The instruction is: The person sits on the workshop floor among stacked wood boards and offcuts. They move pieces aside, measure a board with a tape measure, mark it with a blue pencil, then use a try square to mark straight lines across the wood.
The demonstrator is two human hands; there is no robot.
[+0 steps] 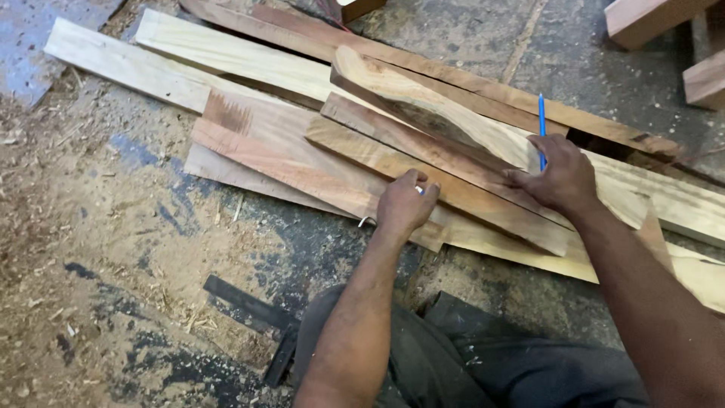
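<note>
left hand (pixel 404 204) closed on small white item atop brown plank (pixel 423 177); right hand (pixel 563 177) gripping blue pencil (pixel 541 125), pressing same plank. no pencil line visible yet; marking apparently unstarted.

- A black metal square (pixel 253 310) lies on the floor at seven o'clock — flat, amid sawdust.
- Pale sawdust (pixel 68 196) spreads at nine o'clock.
- Squared timber blocks (pixel 664 30) sit at one o'clock — partly cut off.
</note>
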